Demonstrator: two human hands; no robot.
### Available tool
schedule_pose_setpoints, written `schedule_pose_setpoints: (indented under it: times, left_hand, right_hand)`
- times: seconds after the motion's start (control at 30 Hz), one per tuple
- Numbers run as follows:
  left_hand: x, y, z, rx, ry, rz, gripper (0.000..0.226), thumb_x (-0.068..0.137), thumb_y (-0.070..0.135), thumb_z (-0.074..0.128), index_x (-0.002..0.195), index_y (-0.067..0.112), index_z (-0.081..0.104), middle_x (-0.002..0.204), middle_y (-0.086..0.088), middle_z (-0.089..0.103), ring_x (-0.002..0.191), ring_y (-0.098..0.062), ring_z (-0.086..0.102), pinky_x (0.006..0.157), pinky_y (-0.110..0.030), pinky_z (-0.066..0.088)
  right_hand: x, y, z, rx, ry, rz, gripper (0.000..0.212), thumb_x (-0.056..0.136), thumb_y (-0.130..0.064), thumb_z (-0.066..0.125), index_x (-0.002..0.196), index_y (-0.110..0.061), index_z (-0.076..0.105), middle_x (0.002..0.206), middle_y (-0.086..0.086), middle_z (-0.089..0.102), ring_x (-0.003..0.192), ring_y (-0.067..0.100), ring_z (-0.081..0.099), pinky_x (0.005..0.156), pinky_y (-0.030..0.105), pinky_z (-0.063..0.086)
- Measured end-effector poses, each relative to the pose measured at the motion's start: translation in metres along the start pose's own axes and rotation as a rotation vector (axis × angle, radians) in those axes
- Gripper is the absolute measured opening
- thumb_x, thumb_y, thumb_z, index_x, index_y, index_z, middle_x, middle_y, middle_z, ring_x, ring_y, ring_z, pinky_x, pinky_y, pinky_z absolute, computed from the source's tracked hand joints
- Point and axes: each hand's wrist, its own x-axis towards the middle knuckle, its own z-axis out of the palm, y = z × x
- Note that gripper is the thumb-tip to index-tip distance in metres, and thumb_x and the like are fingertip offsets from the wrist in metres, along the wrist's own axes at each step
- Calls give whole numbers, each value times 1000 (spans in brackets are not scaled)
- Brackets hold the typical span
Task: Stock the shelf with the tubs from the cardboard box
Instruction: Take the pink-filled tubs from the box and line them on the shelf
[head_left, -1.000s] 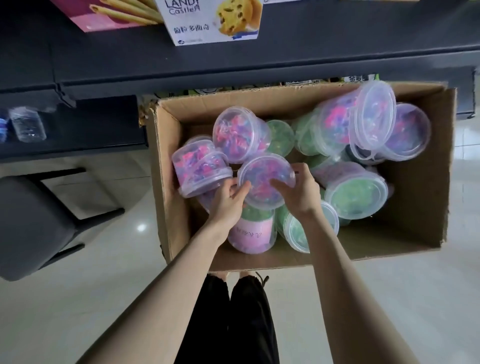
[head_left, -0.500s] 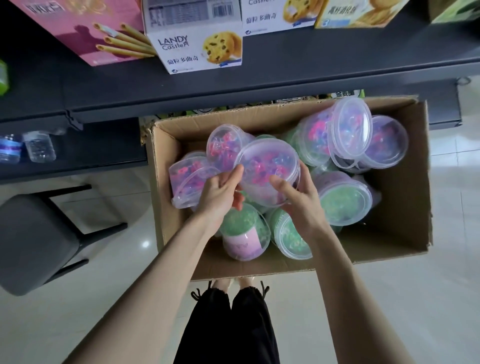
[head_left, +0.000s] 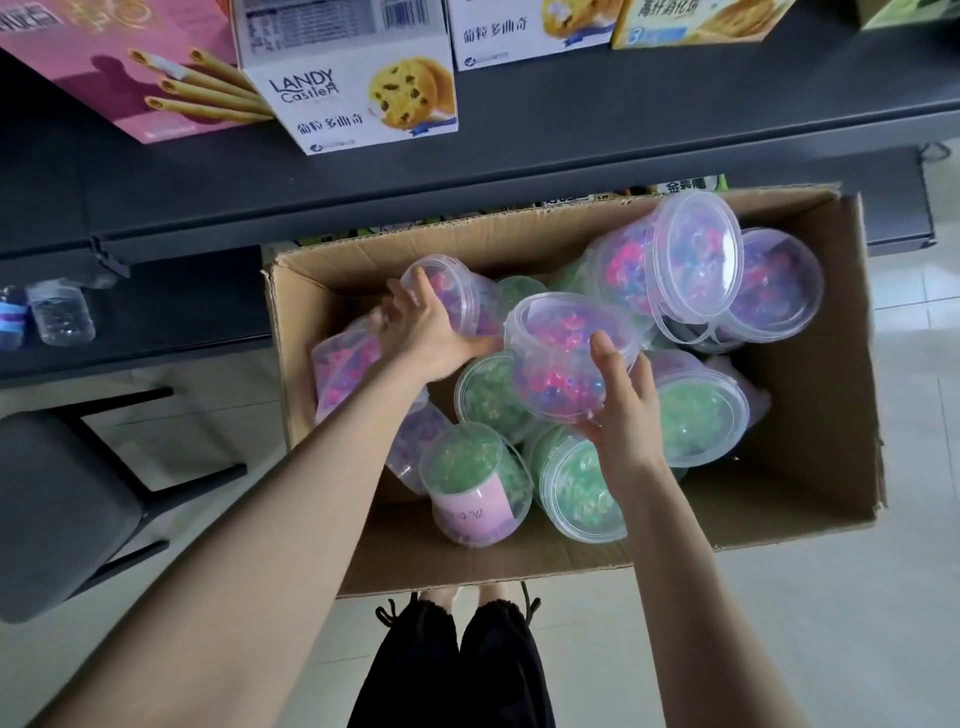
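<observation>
Tubs of clear plastic, filled with pink-purple or green beads, lie heaped on their sides in the cardboard box on the floor below the dark shelf. One pink-purple tub is held raised above the heap, lid tilted toward the shelf. It is cupped from below and along its near wall by the right hand, fingers curled about the tub. The left hand is spread open, its fingers blurred, lying against a second pink tub at the back left of the box; whether that tub is gripped cannot be told.

Handling, as judged: the walls look thin and smooth, so likely slippery and slightly flexible under squeeze; the bead fill suggests moderate weight for the size. Snap lids appear seated, but a hard pinch at the rim could pop one. Best hold is judged to be around the body below the rim, or palm under the base. Thin handles are seen on the stacked tubs at the back right.

Biscuit cartons already stand on the shelf; open shelf surface is visible in front of them.
</observation>
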Motion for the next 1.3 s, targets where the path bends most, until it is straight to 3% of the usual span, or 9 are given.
schedule_pose_setpoints:
  times: [0.23,0.37,0.57,0.63,0.73,0.87,1.07,1.23,1.3]
  left_hand:
    - [-9,10,-16,-294,79,-30,91,61,54,76,133,26,27,133,-11,37,124,-35,35,103,-44,23]
    - [-48,-3,-36,-519,67,125,93,49,56,70,132,36,36,128,-5,40,116,-26,43,94,-41,42]
    - [-158,-17,-79,-867,-5,231,80,48,50,75,124,45,52,127,4,54,116,-17,53,96,-41,47]
    - [-198,-13,-95,-968,-20,236,70,48,49,77,115,37,58,117,2,63,105,-17,61,84,-41,54]
    - [-257,-2,-112,-1029,-52,307,65,49,48,76,109,27,62,106,-1,67,88,-12,65,60,-20,50]
    - [-314,24,-125,-1114,-73,312,71,47,57,82,112,36,64,125,-5,59,113,-23,58,92,-43,48]
    - [-397,98,-107,-1218,-17,467,43,56,40,72,98,30,64,95,8,71,93,-12,65,82,-30,47]
    - [-460,180,-66,-1304,112,566,49,62,39,73,107,23,64,105,-2,70,99,-18,65,84,-37,49]
    - [-480,215,-61,-1331,154,601,49,61,43,73,105,25,65,102,-1,71,97,-20,65,83,-38,50]
  right_hand:
    - [-7,1,-7,91,7,41,61,72,-66,60,122,-31,51,129,-1,56,113,27,60,63,27,56]
    - [-33,-15,-17,153,-50,-32,64,73,-70,51,125,-33,54,127,3,60,112,24,62,81,42,57]
    - [-119,-55,-29,291,-159,-114,76,79,-67,52,137,-19,46,138,12,52,126,31,51,102,56,42]
    - [-155,-68,-37,318,-184,-149,66,90,-61,36,136,-16,48,136,13,54,125,32,52,102,55,41]
    - [-202,-85,-56,363,-177,-182,61,97,-54,21,128,-15,56,124,10,63,119,29,57,100,47,44]
    - [-255,-107,-86,308,-175,-205,74,92,-64,19,136,-12,48,129,11,60,120,28,57,98,45,47]
    - [-303,-138,-167,315,-199,-288,77,90,-67,15,128,-14,55,123,10,65,116,26,60,97,46,48]
    - [-332,-178,-260,199,-374,-471,58,85,-55,47,126,-15,59,123,17,63,116,33,59,83,48,55]
    - [-341,-203,-290,140,-338,-541,84,67,-57,72,133,-11,49,131,24,54,120,40,54,87,61,50]
